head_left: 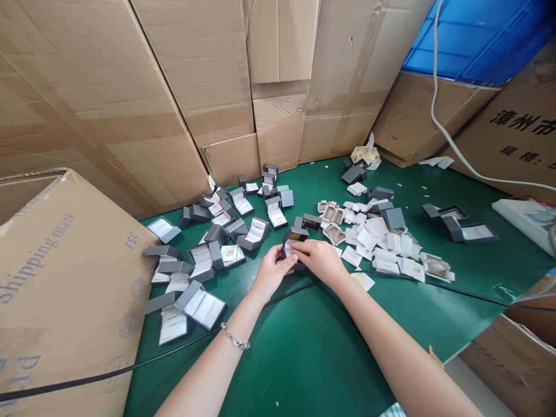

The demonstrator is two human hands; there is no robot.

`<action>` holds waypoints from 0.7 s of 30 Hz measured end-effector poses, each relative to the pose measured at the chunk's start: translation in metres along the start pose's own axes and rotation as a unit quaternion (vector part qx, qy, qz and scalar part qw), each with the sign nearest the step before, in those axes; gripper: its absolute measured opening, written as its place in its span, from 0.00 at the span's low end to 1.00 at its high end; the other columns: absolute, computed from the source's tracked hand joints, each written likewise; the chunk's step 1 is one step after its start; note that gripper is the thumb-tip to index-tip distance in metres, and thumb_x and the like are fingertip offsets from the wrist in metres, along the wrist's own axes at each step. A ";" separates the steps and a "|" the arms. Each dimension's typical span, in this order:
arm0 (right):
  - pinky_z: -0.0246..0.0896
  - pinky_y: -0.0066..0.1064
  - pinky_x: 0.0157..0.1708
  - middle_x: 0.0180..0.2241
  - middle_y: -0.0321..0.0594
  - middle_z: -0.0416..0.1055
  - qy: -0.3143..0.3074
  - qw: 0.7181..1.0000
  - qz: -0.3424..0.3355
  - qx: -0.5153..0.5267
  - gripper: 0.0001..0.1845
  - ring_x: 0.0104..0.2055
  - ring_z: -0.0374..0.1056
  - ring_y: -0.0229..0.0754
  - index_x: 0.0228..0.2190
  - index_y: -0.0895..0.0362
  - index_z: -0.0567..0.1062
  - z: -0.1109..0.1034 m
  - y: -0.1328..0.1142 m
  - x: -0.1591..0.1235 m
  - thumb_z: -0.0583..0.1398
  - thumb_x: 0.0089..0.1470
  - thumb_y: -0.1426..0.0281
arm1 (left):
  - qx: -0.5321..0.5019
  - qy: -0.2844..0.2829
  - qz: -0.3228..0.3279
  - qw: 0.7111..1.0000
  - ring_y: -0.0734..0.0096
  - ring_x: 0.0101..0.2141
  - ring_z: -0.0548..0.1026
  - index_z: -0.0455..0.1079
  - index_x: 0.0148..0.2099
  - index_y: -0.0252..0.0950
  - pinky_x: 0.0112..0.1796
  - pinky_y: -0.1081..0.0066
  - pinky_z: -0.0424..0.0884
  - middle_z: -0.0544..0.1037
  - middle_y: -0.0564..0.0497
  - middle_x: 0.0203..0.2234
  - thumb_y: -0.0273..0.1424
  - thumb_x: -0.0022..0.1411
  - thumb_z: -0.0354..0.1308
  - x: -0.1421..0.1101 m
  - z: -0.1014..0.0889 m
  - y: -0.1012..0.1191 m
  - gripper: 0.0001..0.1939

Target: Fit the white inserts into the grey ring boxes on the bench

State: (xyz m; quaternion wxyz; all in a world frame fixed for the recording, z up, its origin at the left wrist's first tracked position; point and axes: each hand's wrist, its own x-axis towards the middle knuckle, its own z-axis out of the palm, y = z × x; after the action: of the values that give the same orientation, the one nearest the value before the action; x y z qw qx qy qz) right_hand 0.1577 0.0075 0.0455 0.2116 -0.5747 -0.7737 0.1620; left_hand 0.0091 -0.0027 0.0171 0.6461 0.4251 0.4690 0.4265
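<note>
Left hand (273,267) is clamping a square dark-grey box (296,234), right hand's (322,260) bunched fingers risking creased white lining (287,248) through uneven pressing

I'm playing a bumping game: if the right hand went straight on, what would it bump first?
The small dark box, already at the right hand's fingertips. The left hand looks next, though it's hard to tell how deep each one sits.

Beyond the grip, the green tabletop (334,359) is bordered by tall brown cartons (208,69); left of the grip, a printed carton (87,278) is seen. Far right, a blue crate (473,43) is crossed by a white cable (435,58). Nearer than the grip, a black cable (174,349) is stretched.
</note>
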 end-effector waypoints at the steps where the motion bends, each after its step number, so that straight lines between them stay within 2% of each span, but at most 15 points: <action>1: 0.59 0.25 0.29 0.34 0.36 0.76 -0.005 1.000 0.002 -0.012 0.14 0.34 0.70 0.38 0.40 0.47 0.77 -0.001 -0.001 0.000 0.54 0.55 0.65 | 0.004 -0.003 0.001 1.000 0.66 0.40 0.73 0.65 0.47 0.36 0.36 0.69 0.72 0.72 0.47 0.41 0.42 0.48 0.64 0.000 0.000 0.000 0.26; 9: 0.55 0.25 0.25 0.33 0.34 0.76 -0.022 0.996 0.026 -0.077 0.14 0.31 0.70 0.39 0.39 0.45 0.75 0.001 -0.006 -0.002 0.52 0.56 0.64 | 0.055 -0.023 0.019 0.998 0.72 0.33 0.72 0.62 0.44 0.35 0.33 0.72 0.70 0.72 0.50 0.34 0.42 0.47 0.64 -0.002 0.000 0.002 0.26; 16: 0.55 0.26 0.25 0.33 0.33 0.76 -0.016 0.997 0.073 -0.027 0.15 0.31 0.69 0.39 0.42 0.45 0.74 0.001 -0.007 -0.002 0.54 0.53 0.63 | 0.069 -0.021 0.033 0.997 0.73 0.33 0.72 0.60 0.46 0.36 0.33 0.72 0.70 0.71 0.50 0.38 0.42 0.50 0.61 -0.002 -0.001 -0.001 0.24; 21: 0.53 0.26 0.24 0.30 0.33 0.76 -0.011 0.993 0.101 -0.053 0.14 0.29 0.68 0.39 0.41 0.43 0.74 0.000 -0.010 -0.004 0.55 0.52 0.64 | 0.074 -0.021 0.041 0.996 0.71 0.33 0.72 0.61 0.44 0.35 0.34 0.71 0.69 0.72 0.49 0.37 0.42 0.49 0.62 -0.003 0.000 -0.002 0.24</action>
State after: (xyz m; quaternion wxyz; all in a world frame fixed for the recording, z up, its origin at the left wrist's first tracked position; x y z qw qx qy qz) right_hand 0.1503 0.0007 0.0499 0.1548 -0.6581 -0.7218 0.1481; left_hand 0.0091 -0.0058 0.0156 0.6043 0.4994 0.4680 0.4079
